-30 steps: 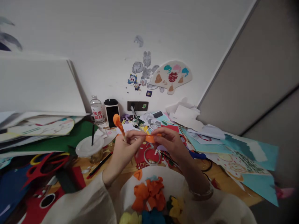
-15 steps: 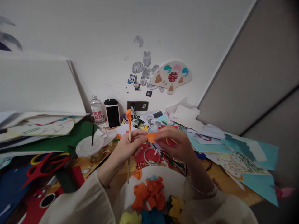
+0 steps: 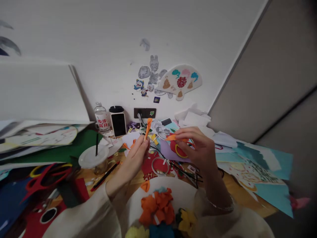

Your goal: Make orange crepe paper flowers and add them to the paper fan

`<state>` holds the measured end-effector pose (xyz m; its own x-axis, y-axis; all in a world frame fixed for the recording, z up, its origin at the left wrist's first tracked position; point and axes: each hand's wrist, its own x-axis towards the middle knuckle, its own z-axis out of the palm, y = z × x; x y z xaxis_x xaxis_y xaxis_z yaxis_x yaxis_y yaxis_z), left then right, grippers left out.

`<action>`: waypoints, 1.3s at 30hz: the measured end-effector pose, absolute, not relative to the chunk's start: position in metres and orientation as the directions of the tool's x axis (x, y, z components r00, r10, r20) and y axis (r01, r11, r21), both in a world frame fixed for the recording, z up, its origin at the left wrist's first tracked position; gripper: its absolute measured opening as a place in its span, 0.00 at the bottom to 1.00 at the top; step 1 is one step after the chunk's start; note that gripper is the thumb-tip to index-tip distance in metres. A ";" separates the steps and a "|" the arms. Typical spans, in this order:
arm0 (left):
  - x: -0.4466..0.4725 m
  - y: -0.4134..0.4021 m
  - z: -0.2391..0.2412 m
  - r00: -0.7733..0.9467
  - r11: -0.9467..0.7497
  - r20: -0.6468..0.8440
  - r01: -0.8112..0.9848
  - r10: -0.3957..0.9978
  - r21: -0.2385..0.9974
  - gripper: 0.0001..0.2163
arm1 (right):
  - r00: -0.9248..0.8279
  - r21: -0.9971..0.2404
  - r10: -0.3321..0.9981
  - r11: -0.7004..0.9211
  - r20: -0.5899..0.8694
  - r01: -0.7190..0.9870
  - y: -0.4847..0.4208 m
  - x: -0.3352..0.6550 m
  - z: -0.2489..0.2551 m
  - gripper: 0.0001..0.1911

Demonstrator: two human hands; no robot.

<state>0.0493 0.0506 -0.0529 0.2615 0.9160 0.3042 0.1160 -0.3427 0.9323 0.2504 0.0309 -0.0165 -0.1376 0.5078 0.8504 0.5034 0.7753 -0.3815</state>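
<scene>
Left hand (image 3: 135, 158): narrow grip, thumb and fingertips pinching the base of an orange paper twist (image 3: 148, 128), which stands upright above the fingers, its lower end hidden in the grip. Right hand (image 3: 198, 147): narrow grip on a small orange paper strip (image 3: 173, 137), held near the twist but apart from it, above a lilac paper sheet (image 3: 170, 152). The step in hand appears to be adding paper to the twist; the next move calls for bringing the strip against its base and turning or pressing it there. Below, a white plate (image 3: 184, 188) holds orange paper blooms (image 3: 156, 206), with scattered paper across the wooden surface (image 3: 232, 186).
</scene>
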 end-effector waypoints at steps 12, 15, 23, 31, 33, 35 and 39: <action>0.049 0.031 -0.049 0.374 -0.814 0.724 0.311 0.580 0.491 0.21 | -0.364 0.020 0.186 0.869 0.913 0.495 0.020 0.249 -0.017 0.10; 0.049 0.032 -0.053 0.422 -0.885 0.782 0.293 0.459 0.362 0.29 | -0.379 0.032 0.177 0.873 0.908 0.486 0.019 0.250 -0.019 0.09; 0.050 0.029 -0.052 0.392 -0.925 0.838 0.180 0.380 0.335 0.29 | -0.354 0.039 0.152 0.877 0.923 0.479 0.013 0.249 -0.016 0.06; 0.054 0.025 -0.054 0.386 -0.898 0.813 0.129 0.436 0.420 0.24 | -0.366 0.050 0.137 0.888 0.921 0.458 0.011 0.247 -0.014 0.05; 0.055 0.026 -0.056 0.379 -0.900 0.819 0.113 0.430 0.421 0.23 | -0.356 0.049 0.136 0.884 0.925 0.466 0.011 0.247 -0.015 0.05; 0.056 0.026 -0.058 0.370 -0.896 0.820 0.106 0.437 0.430 0.23 | -0.347 0.047 0.138 0.879 0.928 0.474 0.011 0.247 -0.015 0.06; 0.057 0.027 -0.059 0.339 -0.888 0.824 0.095 0.453 0.449 0.22 | -0.339 0.056 0.125 0.877 0.933 0.477 0.010 0.247 -0.014 0.07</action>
<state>0.0567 0.0266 -0.0589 0.3388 0.4533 0.8245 0.0954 -0.8883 0.4492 0.2467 0.0099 -0.0137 -0.3388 0.1250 0.9325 0.4766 0.8774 0.0556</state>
